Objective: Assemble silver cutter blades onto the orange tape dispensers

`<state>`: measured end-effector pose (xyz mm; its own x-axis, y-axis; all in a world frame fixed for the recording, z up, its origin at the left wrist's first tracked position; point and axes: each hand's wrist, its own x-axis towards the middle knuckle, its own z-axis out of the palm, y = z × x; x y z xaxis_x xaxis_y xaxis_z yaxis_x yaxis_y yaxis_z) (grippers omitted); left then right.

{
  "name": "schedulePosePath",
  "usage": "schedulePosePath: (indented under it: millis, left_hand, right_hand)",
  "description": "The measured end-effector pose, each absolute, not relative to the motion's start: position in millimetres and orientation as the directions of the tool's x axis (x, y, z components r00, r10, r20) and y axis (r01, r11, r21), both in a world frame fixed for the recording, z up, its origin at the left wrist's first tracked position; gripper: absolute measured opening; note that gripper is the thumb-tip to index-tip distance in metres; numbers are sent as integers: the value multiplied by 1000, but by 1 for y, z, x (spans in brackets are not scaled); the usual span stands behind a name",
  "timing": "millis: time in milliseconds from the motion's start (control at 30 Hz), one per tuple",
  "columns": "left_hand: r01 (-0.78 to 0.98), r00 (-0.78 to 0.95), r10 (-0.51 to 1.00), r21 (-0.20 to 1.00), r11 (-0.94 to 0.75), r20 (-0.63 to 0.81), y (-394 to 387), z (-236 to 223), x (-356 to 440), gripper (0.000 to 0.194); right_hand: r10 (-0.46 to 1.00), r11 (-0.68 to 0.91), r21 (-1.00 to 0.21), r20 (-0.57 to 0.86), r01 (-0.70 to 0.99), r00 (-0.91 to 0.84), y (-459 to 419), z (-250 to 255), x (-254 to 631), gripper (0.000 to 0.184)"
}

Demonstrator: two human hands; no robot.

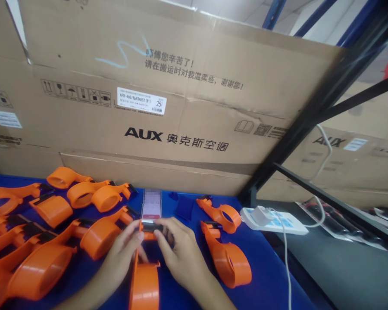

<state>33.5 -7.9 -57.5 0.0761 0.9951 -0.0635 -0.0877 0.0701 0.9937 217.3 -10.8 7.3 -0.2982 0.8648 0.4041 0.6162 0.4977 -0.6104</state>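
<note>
Between my two hands is an orange plastic tape dispenser [144, 284], its ring pointing toward me. My left hand [126, 243] closes on the left side of its head, thumb against the orange frame. My right hand [178, 243] grips the black part [149, 227] at the head from the right, fingers curled, some of them hidden. Just beyond my fingertips lies a phone [151, 206] with a lit screen. Several similar orange dispensers [40, 269] are spread on the left, and two more, one a nearer dispenser [229, 260], rest to the right.
A blue surface [181, 288] lies under the dispensers. Large cardboard boxes [181, 116] stand behind it. On the right are a black metal frame [286, 137], a white power strip [291, 221] with a plug and cables, and packaged black items [339, 226] on a dark shelf.
</note>
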Motion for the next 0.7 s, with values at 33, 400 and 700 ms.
schedulePosePath:
  millis: [33,400,700]
  left_hand:
    - [-96,70,995,993,72,-65,-8,-56,34,69]
    - [-160,100,993,984,81,-66,-9,-50,35,64]
    - [-321,104,964,909,266,-246,-2,-56,37,55]
  right_hand:
    - [864,500,-610,403,615,-302,-11,8,217,20]
    - [847,530,-607,401,592,-348,-13,9,217,30]
    - [830,556,-623,440,550,-342,-16,7,218,39]
